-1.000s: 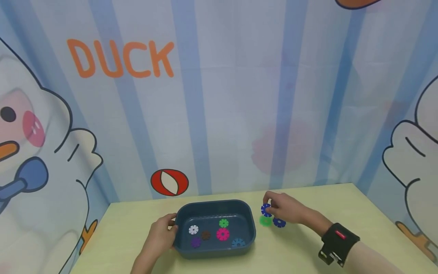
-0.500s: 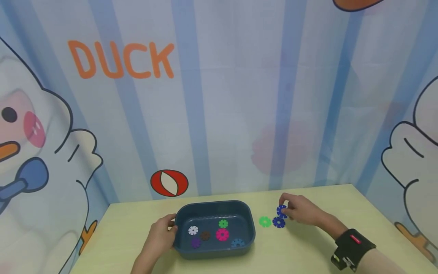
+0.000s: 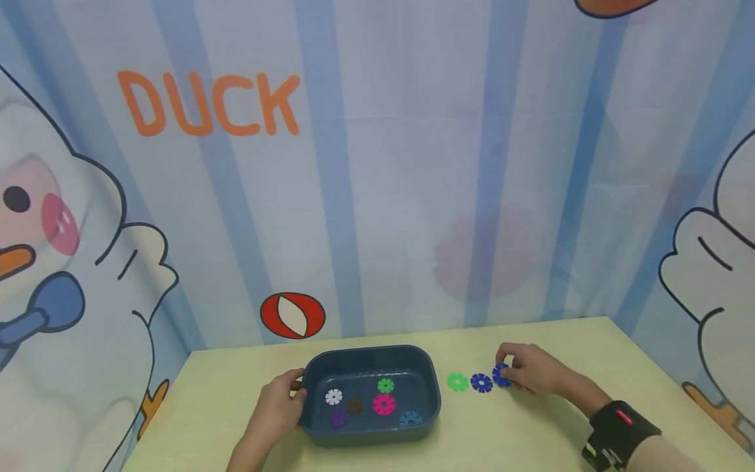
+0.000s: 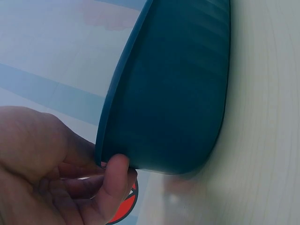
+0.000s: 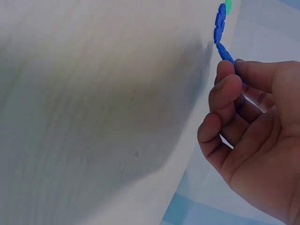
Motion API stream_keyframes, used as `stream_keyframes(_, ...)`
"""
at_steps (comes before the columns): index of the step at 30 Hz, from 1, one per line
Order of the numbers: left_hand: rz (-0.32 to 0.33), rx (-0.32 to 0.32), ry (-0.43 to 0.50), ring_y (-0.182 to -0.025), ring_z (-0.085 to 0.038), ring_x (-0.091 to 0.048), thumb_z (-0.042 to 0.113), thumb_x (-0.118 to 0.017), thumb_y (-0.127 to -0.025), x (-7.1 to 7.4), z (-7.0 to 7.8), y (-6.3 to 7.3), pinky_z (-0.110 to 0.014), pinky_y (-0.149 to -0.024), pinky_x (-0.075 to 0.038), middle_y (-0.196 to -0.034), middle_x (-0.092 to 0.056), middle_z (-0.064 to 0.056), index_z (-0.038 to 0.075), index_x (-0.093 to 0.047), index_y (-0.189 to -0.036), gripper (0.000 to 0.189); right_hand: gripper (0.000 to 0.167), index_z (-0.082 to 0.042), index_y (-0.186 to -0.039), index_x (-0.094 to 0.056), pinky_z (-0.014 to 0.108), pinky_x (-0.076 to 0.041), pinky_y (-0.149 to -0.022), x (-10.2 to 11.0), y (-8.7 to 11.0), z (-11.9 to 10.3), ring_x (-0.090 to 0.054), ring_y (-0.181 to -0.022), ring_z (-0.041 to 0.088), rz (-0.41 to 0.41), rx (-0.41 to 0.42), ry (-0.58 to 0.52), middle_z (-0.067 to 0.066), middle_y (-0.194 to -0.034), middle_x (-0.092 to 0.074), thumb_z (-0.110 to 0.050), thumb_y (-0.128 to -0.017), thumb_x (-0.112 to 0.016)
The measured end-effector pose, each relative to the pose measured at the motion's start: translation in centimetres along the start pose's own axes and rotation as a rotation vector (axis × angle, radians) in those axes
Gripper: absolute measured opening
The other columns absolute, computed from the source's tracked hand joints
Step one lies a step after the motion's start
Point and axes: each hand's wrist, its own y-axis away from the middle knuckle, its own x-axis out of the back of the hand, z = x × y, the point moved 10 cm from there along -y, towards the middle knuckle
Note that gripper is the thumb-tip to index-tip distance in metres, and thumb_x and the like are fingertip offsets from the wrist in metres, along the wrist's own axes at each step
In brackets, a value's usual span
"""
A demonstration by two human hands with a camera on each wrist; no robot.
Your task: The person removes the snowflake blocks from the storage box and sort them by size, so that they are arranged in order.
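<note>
At the near right of the table, my right hand pinches a blue snowflake disc between thumb and fingers. The right wrist view shows this held disc tilted, its lower edge close to another blue disc. That second blue snowflake disc lies flat, with a light green snowflake disc to its left. My left hand grips the left end of a dark blue-green plastic basin; the left wrist view has the fingers against the basin's outer wall.
Inside the basin lie several snowflake discs: white, brown, purple, green, pink and blue. A pale yellow table carries everything. Behind its far edge hangs a striped curtain with duck drawings.
My right hand has moved right with the blue disc, from above the green disc, past the lying blue disc, and lowered it to the right of them. The left hand and basin stay put.
</note>
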Motion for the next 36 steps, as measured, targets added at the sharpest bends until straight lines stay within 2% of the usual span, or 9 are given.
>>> stream_keyframes(6,0.003,-0.007,0.009,-0.085,-0.027,-0.073,-0.004,-0.06,-0.1,-0.1,-0.1,0.0,-0.03,-0.048,-0.062,-0.121,-0.07,-0.032,-0.012,-0.056,-0.143,0.043,0.008,-0.009,-0.11,-0.066,0.025,-0.039,-0.043,-0.4,0.0,0.6,-0.045,-0.045,0.013,-0.002,-0.037,0.028,0.001,-0.059,-0.059,-0.009,-0.103,-0.064)
stream_keyframes(12,0.004,-0.013,0.012,-0.085,-0.027,-0.073,-0.004,-0.06,-0.1,-0.2,0.0,0.1,-0.03,-0.048,-0.062,-0.12,-0.07,-0.032,-0.012,-0.056,-0.143,0.043,0.007,-0.011,-0.109,-0.067,0.024,-0.039,-0.045,-0.5,-0.1,0.8,-0.045,-0.045,0.011,0.011,-0.039,0.079,-0.004,-0.056,-0.055,-0.01,-0.102,-0.065)
stream_keyframes(17,-0.001,-0.009,0.017,-0.087,-0.028,-0.073,-0.004,-0.06,-0.101,-0.2,0.1,0.2,-0.031,-0.048,-0.063,-0.12,-0.07,-0.032,-0.011,-0.056,-0.143,0.043,0.011,-0.011,-0.112,-0.069,0.023,-0.035,-0.049,-0.2,-0.1,0.7,-0.044,-0.052,0.01,0.038,-0.04,0.145,-0.006,-0.061,-0.052,-0.015,-0.103,-0.067)
stream_keyframes(21,-0.002,-0.002,0.013,-0.086,-0.027,-0.073,-0.004,-0.06,-0.101,-0.1,0.1,0.2,-0.031,-0.049,-0.063,-0.121,-0.069,-0.032,-0.011,-0.055,-0.143,0.044,0.016,-0.009,-0.116,-0.069,0.023,-0.035,-0.049,0.1,-0.3,0.1,-0.047,-0.055,0.011,0.044,-0.037,0.147,-0.004,-0.065,-0.054,-0.018,-0.104,-0.066)
stream_keyframes(24,-0.001,0.005,0.006,-0.086,-0.027,-0.074,-0.004,-0.06,-0.101,0.0,0.0,0.1,-0.031,-0.049,-0.063,-0.122,-0.069,-0.032,-0.011,-0.055,-0.144,0.044,0.019,-0.007,-0.119,-0.069,0.023,-0.034,-0.049,0.3,-0.6,-1.3,-0.044,-0.054,0.009,0.048,0.004,0.147,-0.005,-0.065,-0.053,-0.019,-0.105,-0.064)
stream_keyframes(28,0.003,0.018,-0.005,-0.088,-0.029,-0.074,-0.004,-0.06,-0.101,0.1,-0.1,0.0,-0.03,-0.05,-0.064,-0.123,-0.069,-0.032,-0.01,-0.055,-0.144,0.044,0.021,-0.007,-0.121,-0.069,0.022,-0.036,-0.05,0.1,-1.2,-4.3,-0.04,-0.052,0.005,0.041,0.097,0.156,-0.008,-0.064,-0.05,-0.02,-0.107,-0.061)
stream_keyframes(36,-0.001,0.008,-0.001,-0.085,-0.026,-0.073,-0.004,-0.06,-0.101,0.1,0.0,0.0,-0.03,-0.049,-0.063,-0.122,-0.069,-0.032,-0.011,-0.055,-0.144,0.044,0.019,-0.014,-0.122,-0.068,0.023,-0.044,-0.057,-1.9,-2.0,-9.6,-0.045,-0.055,0.003,-0.04,0.232,0.142,-0.012,-0.066,-0.053,-0.025,-0.109,-0.061)
